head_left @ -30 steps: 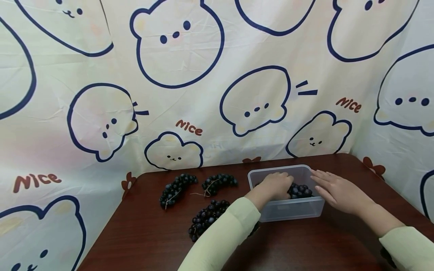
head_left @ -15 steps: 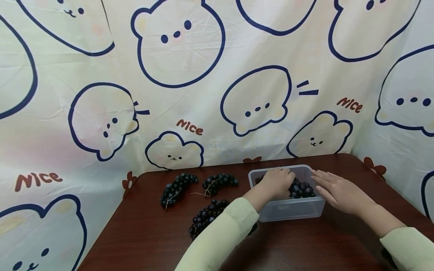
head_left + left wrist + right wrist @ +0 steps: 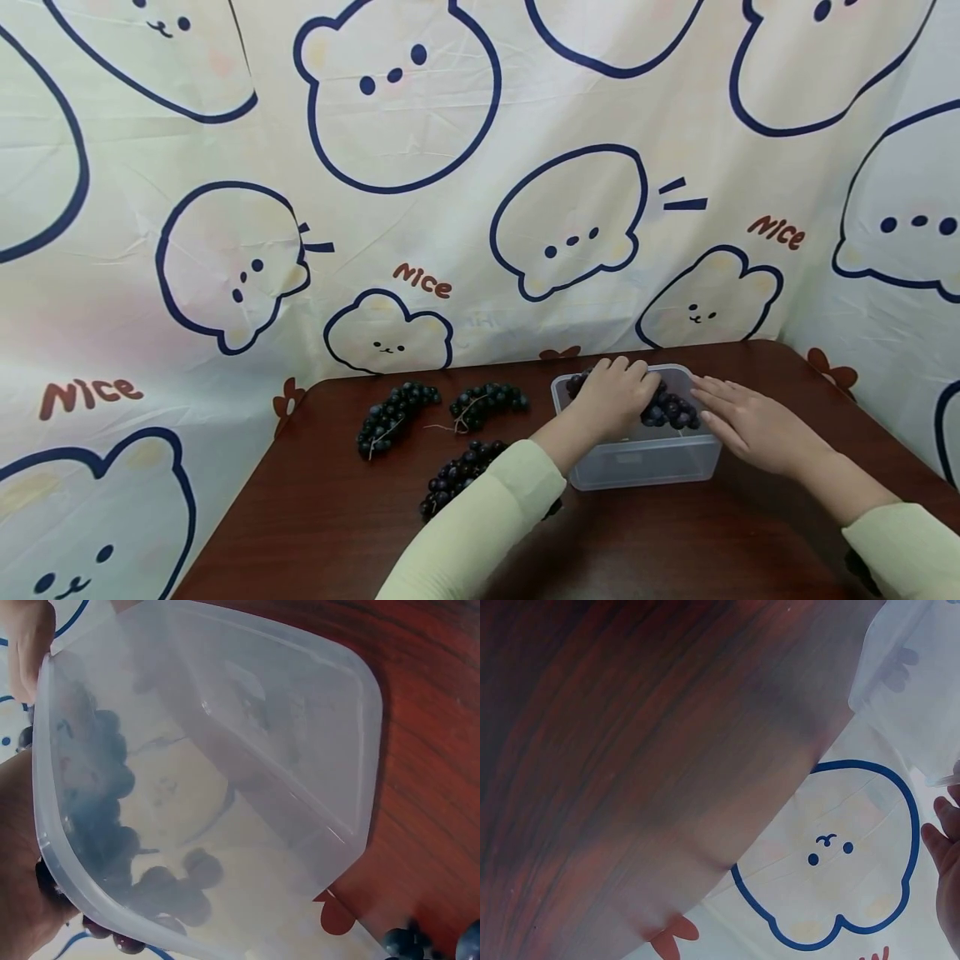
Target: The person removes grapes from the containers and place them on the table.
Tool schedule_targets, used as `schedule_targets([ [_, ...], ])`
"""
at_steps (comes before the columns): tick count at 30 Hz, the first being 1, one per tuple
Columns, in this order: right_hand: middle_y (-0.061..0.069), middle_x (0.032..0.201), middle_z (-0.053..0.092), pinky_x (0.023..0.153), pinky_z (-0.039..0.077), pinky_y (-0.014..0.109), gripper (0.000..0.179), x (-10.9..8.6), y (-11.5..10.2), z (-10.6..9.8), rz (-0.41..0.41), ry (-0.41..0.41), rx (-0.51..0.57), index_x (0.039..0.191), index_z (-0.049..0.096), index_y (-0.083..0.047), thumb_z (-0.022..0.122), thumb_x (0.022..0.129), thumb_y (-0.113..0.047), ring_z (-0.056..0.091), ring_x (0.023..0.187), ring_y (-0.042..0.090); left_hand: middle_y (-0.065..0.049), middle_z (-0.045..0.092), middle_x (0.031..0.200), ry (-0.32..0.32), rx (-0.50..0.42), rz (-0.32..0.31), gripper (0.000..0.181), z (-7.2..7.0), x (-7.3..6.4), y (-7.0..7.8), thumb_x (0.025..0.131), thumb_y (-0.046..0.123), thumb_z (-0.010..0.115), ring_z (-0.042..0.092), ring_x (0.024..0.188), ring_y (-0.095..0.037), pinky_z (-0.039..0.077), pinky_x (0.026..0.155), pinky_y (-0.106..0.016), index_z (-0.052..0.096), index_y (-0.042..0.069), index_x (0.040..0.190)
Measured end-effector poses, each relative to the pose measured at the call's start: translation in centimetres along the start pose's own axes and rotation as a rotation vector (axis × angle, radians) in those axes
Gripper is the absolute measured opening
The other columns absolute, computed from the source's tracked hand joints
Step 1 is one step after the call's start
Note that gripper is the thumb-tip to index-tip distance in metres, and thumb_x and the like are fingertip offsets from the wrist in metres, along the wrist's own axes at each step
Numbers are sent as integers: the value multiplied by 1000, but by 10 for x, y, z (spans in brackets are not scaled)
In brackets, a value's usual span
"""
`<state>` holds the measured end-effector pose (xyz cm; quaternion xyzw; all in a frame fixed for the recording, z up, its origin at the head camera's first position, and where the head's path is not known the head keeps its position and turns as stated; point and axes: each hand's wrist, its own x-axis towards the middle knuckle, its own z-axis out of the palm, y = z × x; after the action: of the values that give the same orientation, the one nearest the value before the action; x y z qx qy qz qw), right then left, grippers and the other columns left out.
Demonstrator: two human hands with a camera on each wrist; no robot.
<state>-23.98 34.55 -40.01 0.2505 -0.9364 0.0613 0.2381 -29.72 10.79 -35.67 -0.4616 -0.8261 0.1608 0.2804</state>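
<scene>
In the head view my left hand [image 3: 615, 398] grips a bunch of dark grapes [image 3: 671, 410] at the clear plastic box [image 3: 641, 465]. Grapes show on both sides of that hand, level with the rim, and its fingertips are hidden. Seen from the left wrist, the grapes [image 3: 97, 817] appear through the box's translucent wall [image 3: 300, 742]. My right hand [image 3: 757, 421] lies against the box's right rim with its fingers extended. At the right wrist view's edge only some fingers [image 3: 943, 829] show, beside the box [image 3: 915, 690].
Left of the box, other grape bunches lie on the brown wooden table [image 3: 330, 517]: one at the far left [image 3: 397, 418], one beside it [image 3: 489, 406], and one nearer [image 3: 461, 477], partly behind the left sleeve [image 3: 480, 521]. A cartoon-print cloth [image 3: 465, 233] hangs behind the table.
My left hand has risen a little inside the box, and the grape bunch has come up with it, more of it showing. The right hand stays at the rim.
</scene>
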Motion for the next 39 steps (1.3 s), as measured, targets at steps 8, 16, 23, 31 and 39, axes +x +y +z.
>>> schedule_targets([
  [8, 21, 136, 53, 96, 43, 53, 40, 1, 1, 0, 0, -10, 2, 129, 61, 2, 60, 95, -21, 50, 123, 40, 3, 58, 110, 167, 50, -27, 43, 3, -4, -4, 91, 41, 62, 54, 90, -14, 47, 79, -28, 59, 17, 127],
  [16, 20, 136, 53, 99, 41, 50, 40, 1, 1, 2, 3, -6, -2, 128, 62, 2, 62, 93, -18, 50, 124, 40, 3, 59, 109, 248, 102, -26, 35, 5, -6, -9, 95, 33, 58, 54, 89, -14, 46, 77, -29, 59, 18, 127],
  [23, 20, 136, 53, 96, 43, 53, 41, 1, 1, 3, 6, -3, -3, 128, 62, 2, 63, 93, -18, 50, 123, 41, 2, 62, 110, 344, 114, -28, 30, 1, -9, -15, 100, 24, 48, 58, 90, -15, 48, 81, -30, 60, 18, 128],
  [31, 21, 137, 53, 102, 40, 49, 41, 0, 2, 2, 3, -5, 0, 128, 62, 1, 63, 93, -19, 50, 124, 40, 2, 64, 104, 465, 193, -32, 37, -2, -15, -26, 106, 17, 33, 58, 84, -16, 48, 75, -31, 63, 16, 127],
  [39, 21, 137, 52, 107, 34, 44, 42, -1, 1, 1, 8, -13, 2, 129, 61, 1, 63, 93, -19, 49, 124, 41, 1, 65, 97, 599, 223, -13, 49, -6, -20, -37, 107, 11, 21, 57, 79, -16, 48, 72, -30, 68, 16, 118],
])
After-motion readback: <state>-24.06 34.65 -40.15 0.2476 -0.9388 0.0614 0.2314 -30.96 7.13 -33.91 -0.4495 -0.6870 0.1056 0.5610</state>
